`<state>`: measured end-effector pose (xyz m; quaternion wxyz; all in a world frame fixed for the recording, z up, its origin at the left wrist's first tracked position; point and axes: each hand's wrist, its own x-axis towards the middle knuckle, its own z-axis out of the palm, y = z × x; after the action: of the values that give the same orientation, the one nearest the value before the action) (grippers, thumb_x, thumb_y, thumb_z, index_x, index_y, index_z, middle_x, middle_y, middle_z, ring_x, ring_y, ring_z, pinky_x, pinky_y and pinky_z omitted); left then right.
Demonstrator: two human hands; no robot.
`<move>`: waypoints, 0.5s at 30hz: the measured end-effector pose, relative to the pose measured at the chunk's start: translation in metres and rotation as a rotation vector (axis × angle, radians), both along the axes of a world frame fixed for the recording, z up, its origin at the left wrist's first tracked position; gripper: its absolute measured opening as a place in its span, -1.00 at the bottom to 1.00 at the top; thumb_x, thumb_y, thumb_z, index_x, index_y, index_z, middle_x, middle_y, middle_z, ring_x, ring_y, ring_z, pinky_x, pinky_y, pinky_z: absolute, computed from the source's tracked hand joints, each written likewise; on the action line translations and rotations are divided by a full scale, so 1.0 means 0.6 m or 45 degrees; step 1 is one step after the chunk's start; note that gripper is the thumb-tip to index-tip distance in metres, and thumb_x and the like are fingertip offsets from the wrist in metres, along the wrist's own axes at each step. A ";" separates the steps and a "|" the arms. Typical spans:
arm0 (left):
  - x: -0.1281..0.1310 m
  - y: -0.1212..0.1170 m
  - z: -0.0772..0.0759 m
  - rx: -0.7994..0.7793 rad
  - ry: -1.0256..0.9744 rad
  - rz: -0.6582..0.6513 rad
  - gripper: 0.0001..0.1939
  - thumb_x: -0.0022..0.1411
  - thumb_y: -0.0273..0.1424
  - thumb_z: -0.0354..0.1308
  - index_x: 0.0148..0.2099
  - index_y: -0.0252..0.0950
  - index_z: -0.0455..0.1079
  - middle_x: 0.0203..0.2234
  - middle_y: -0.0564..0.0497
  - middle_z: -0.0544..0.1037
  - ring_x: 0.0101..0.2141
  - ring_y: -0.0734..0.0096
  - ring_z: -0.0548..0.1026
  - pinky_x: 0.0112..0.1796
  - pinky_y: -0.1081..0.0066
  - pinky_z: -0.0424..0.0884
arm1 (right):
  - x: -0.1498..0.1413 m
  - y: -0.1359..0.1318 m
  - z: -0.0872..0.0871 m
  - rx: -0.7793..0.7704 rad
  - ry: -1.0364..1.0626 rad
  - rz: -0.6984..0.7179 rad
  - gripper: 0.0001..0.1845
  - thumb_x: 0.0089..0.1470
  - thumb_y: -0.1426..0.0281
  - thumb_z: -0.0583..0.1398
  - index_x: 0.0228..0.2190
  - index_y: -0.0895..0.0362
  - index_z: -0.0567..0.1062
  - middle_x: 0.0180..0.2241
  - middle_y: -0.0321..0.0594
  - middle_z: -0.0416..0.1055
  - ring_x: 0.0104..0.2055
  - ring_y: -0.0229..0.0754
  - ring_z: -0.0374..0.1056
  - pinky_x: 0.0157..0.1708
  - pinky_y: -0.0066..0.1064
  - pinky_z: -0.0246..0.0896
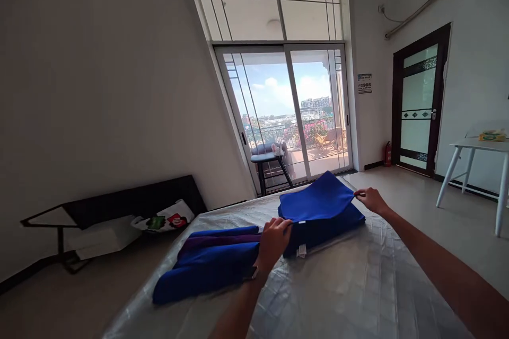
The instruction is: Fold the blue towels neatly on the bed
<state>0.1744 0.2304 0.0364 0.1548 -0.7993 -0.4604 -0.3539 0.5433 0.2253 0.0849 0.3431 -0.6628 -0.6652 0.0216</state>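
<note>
The left hand (pixel 272 241) pinches the near-left corner of the blue cloth (pixel 320 198), which lies on the silvery mattress (pixel 338 286) and looks light, soft and floppy, best held by corners; the right hand (pixel 373 201) pinches its right corner.

Daylight enters through the glass sliding doors (pixel 274 100), the brightest area, where the sky (pixel 254 75) looks pale and the balcony (pixel 324 158) hazy. The room is dim by contrast: the left wall (pixel 99 74) sinks to dull grey, darkening toward the corner. A soft sheen lies on the plastic-covered mattress (pixel 338 291); the blue cloth (pixel 318 198) has a shadowed near side. Wide-angle distortion slants the doors' left frame. Lettering on the wall notice (pixel 365 83) is too small to read.
</note>
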 end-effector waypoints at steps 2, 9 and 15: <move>-0.004 -0.009 -0.076 -0.035 0.105 -0.025 -0.80 0.30 -0.47 0.11 -0.21 -0.16 0.57 -0.33 0.00 0.63 -0.25 0.21 0.55 -0.16 0.23 0.43 | -0.001 -0.006 -0.077 -0.045 0.008 -0.022 -0.70 0.05 0.48 0.15 -0.36 0.00 0.69 -0.38 -0.26 0.65 -0.27 -0.09 0.59 -0.20 -0.35 0.45; -0.025 -0.023 -0.107 0.149 0.157 -0.083 -0.82 0.34 -0.49 0.05 -0.19 -0.18 0.47 -0.33 -0.02 0.59 -0.28 0.22 0.54 -0.20 0.22 0.41 | 0.019 -0.013 -0.144 0.107 0.020 0.035 -0.71 0.12 0.40 0.14 -0.23 0.01 0.65 -0.12 -0.19 0.60 -0.14 -0.07 0.54 -0.01 -0.24 0.39; -0.030 -0.031 -0.090 0.396 0.094 -0.142 -0.90 0.34 -0.49 0.09 -0.19 -0.21 0.41 -0.36 -0.01 0.55 -0.31 0.26 0.51 -0.22 0.25 0.41 | 0.020 -0.018 -0.131 0.223 -0.014 0.060 -0.77 0.11 0.40 0.15 -0.27 0.04 0.62 -0.17 -0.17 0.58 -0.20 -0.09 0.52 -0.09 -0.26 0.41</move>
<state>0.1562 0.2118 -0.0175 0.2736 -0.8024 -0.3491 -0.3992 0.5555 0.2146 0.0065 0.3954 -0.6146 -0.6818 -0.0323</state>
